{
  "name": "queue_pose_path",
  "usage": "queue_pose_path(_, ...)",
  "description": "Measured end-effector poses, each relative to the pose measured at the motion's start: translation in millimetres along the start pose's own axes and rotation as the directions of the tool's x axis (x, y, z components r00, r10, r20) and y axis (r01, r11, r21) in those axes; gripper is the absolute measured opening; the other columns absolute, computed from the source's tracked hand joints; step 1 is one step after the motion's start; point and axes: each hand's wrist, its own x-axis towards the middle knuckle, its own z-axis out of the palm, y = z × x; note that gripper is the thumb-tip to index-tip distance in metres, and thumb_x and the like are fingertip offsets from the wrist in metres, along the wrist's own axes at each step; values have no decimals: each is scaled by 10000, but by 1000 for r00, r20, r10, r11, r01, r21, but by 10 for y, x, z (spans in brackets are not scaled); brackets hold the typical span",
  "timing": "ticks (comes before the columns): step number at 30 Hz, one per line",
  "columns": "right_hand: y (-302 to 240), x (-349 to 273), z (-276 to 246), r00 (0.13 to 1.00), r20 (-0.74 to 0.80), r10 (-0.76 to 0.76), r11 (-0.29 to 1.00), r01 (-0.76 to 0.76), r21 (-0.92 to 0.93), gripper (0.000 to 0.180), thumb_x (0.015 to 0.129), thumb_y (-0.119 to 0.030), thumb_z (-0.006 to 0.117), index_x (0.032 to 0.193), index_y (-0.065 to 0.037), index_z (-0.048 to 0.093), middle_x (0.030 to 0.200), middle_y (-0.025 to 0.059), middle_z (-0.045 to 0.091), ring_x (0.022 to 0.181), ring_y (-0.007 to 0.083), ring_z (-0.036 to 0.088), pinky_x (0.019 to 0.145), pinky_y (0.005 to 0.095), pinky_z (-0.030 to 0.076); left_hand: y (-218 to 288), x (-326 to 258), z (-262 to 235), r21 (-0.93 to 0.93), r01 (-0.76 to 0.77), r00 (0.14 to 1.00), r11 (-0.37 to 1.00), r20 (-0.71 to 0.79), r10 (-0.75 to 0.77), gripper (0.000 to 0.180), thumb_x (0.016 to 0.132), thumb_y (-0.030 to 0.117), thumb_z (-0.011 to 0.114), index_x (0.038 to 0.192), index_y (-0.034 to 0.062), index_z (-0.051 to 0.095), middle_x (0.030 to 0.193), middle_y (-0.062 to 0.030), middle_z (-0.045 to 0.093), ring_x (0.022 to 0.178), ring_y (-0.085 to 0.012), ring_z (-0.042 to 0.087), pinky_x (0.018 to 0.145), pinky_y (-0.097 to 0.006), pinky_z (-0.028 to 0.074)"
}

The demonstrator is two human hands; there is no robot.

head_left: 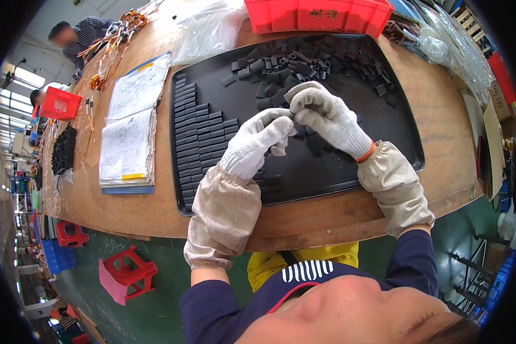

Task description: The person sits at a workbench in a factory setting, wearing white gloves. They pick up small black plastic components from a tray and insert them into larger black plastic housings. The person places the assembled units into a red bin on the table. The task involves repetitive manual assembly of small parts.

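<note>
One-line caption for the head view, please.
Gloved left hand and right hand meet over a black tray, pinching a small black piece between neat rows and a loose pile.

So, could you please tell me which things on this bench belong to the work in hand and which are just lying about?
In use:
- left hand and right hand, gloved, fingertips meeting over the tray
- black tray
- loose black tube pieces
- flat black pieces in rows

Lying about:
- red bin
- paper pads
- clear plastic bags

Gloved left hand [258, 140], right hand [325, 114] meeting over black tray [384, 132], loose black pieces [292, 63]
</note>
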Motion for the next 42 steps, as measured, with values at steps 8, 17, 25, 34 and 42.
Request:
queue_pose_path(8, 164, 160, -482, 920, -239, -311, 543, -35, -839, 212, 867, -68, 714, 1070, -122, 739, 1119, 62, 695, 990, 288, 681, 881, 378, 549, 32, 24, 4, -77, -54, 995, 996, -92, 47, 355, 1023, 312, 646, 1233, 26, 674, 880, 17, 649, 708, -52, 527, 600, -207, 404)
queue_pose_path(17, 283, 65, -534, 997, -73, 13, 296, -73, -952, 186, 906, -243, 670, 1071, -179, 727, 1152, 33, 666, 1132, 281, 600, 980, 435, 471, 19, 4, 1, -73, -66, 991, 995, -121, 57, 349, 1008, 300, 673, 1234, 34, 672, 878, 13, 635, 715, -52, 525, 613, -211, 414)
queue_pose_path(25, 112, 134, -382, 930, -339, 143, 738, -328, -589, 244, 897, -128, 757, 1118, -78, 667, 1070, 80, 697, 948, 212, 690, 849, 339, 549, 25, 21, 24, 259, -74, 983, 963, -146, 115, 424, 998, 367, 679, 1289, 59, 649, 983, 3, 664, 833, -55, 585, 724, -230, 508)
queue_pose_path(34, -57, 70, -97, 963, -45, 265, 964, -264, 28, 235, 971, -28, 651, 1205, -22, 645, 1123, 52, 704, 1030, 111, 657, 922, 272, 540, -44, 59, 33, 413, -84, 965, 907, -192, 178, 306, 1004, 218, 658, 1255, 44, 660, 1034, -38, 701, 888, -83, 639, 712, -251, 549)
queue_pose_path(42, -37, 26, -40, 976, -96, 195, 980, -189, 69, 195, 962, -16, 652, 1157, -6, 650, 1059, 51, 715, 994, 110, 665, 919, 268, 541, -7, 45, 14, 324, -40, 980, 945, -170, 100, 343, 1007, 265, 658, 1263, 38, 655, 1012, -22, 681, 895, -81, 625, 742, -256, 555)
